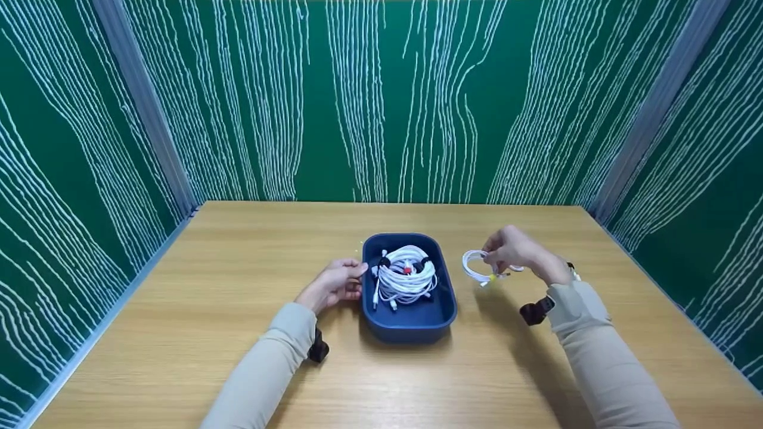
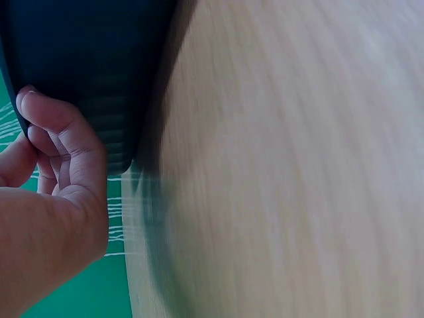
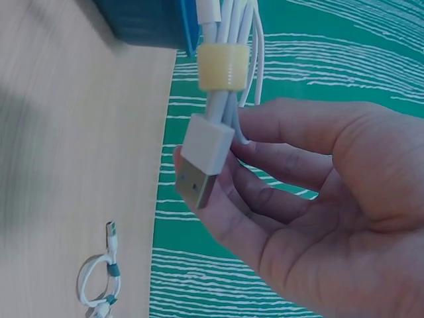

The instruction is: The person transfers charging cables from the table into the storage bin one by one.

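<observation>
A dark blue bin [image 1: 411,333] stands on the table with a pile of coiled white cables [image 1: 405,286] inside, some bound with black ties and one with a red band. At its left side, my left hand [image 1: 340,281] grips the rim between thumb and curled fingers; the left wrist view shows the bin wall [image 2: 79,59] beside the thumb. Right of the bin, above the table, my right hand [image 1: 515,249] pinches a coiled white USB cable [image 1: 474,274]. A yellow band [image 3: 223,67] wraps that cable, and its metal USB plug [image 3: 197,182] hangs before the fingers.
Another small white cable [image 3: 85,281] with green ties lies on the wooden table [image 1: 250,250] in the right wrist view. Green walls [image 1: 322,119] with white wavy lines enclose the table at the back and both sides.
</observation>
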Demonstrator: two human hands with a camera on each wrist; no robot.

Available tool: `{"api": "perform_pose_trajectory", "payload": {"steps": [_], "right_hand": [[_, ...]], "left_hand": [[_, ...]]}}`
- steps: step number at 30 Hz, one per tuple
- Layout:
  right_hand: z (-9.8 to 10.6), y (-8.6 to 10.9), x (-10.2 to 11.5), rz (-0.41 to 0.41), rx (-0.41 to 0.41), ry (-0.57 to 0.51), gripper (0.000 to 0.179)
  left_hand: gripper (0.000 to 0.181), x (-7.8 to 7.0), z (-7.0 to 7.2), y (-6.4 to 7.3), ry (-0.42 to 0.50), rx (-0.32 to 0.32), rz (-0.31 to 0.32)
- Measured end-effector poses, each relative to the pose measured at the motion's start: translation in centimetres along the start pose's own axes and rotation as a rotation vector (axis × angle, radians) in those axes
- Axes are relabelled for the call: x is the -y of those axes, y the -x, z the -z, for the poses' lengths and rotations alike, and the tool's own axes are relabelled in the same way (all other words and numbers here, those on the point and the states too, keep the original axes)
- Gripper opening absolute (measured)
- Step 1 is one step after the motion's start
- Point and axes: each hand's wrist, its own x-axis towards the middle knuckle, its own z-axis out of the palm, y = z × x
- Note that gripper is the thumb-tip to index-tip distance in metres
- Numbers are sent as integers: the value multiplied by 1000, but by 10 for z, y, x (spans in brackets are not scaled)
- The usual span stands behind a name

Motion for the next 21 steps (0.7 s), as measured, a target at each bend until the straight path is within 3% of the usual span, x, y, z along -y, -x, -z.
{"api": "perform_pose_trajectory", "payload": {"steps": [8, 17, 21], "right_hand": [[-4, -4, 13, 73, 16, 36, 17], [-18, -8, 27, 75, 38, 65, 14], [-26, -11, 34, 113, 49, 89, 10]], "left_hand": [[9, 0, 1, -2, 0, 2, 0], [7, 0, 2, -3, -2, 4, 11], [11, 0, 1, -2, 3, 5, 6]]}}
